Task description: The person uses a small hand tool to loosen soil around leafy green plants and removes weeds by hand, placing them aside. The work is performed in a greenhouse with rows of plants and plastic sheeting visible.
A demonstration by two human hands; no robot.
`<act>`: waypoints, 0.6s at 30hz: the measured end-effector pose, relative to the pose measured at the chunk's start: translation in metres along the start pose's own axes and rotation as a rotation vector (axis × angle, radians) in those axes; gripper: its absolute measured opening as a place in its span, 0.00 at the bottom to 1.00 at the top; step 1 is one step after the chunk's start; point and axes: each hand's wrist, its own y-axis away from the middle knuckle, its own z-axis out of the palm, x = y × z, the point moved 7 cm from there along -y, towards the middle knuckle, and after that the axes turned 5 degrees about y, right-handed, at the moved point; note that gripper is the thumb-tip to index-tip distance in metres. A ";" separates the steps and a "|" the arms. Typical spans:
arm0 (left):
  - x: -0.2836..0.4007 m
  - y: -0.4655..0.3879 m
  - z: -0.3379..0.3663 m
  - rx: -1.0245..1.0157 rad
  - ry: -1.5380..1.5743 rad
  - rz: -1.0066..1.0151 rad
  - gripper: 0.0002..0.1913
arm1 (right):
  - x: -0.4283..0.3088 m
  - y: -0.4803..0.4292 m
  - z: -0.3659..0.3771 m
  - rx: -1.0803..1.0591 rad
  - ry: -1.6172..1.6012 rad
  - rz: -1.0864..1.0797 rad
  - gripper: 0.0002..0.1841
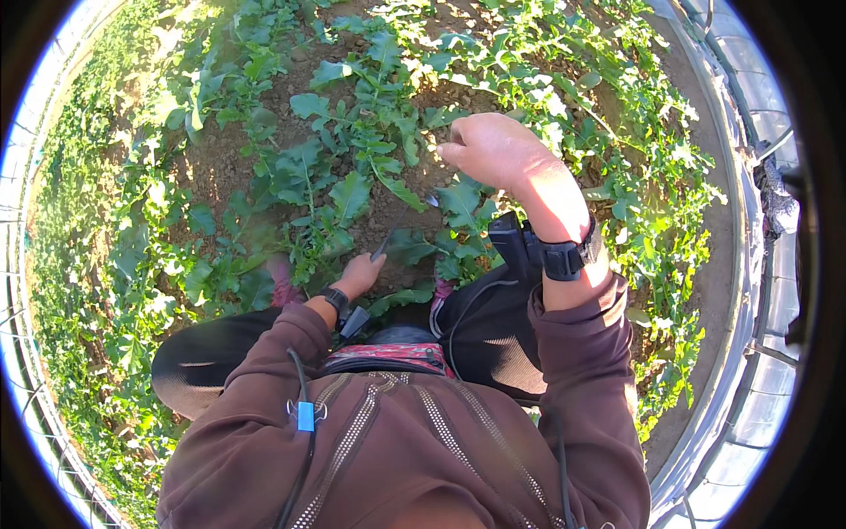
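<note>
My left hand (pixel 360 276) is low between my knees, closed around a slim dark tool (pixel 381 249) that looks like a knife or hand weeder. Its thin shaft points forward over the soil, and its far end is hard to make out. A small shiny piece (pixel 431 200) shows near there; whether it belongs to the tool is unclear. My right hand (pixel 492 151) is raised farther forward above the leafy plants, with its fingers curled under and mostly hidden. I cannot tell whether anything is in them. Nearest to it are lobed green plants (pixel 459 202) growing in brown soil (pixel 390 192).
Rows of leafy plants (pixel 314 165) spread ahead and to both sides. A bare dirt strip (pixel 714 278) and clear plastic sheeting on a frame (pixel 760 317) run along the right. Black devices are strapped to my right wrist (pixel 568 258) and left wrist (pixel 340 307), with cables along the sleeves.
</note>
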 end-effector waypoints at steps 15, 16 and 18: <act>0.034 -0.072 -0.035 0.135 -0.166 0.073 0.24 | -0.006 0.001 0.004 0.034 -0.011 -0.055 0.21; 0.043 -0.077 -0.039 0.174 -0.173 0.098 0.24 | -0.003 0.000 0.002 0.030 -0.022 -0.039 0.21; 0.062 -0.080 -0.037 0.179 -0.125 0.106 0.22 | 0.001 0.000 -0.002 0.044 -0.007 -0.034 0.21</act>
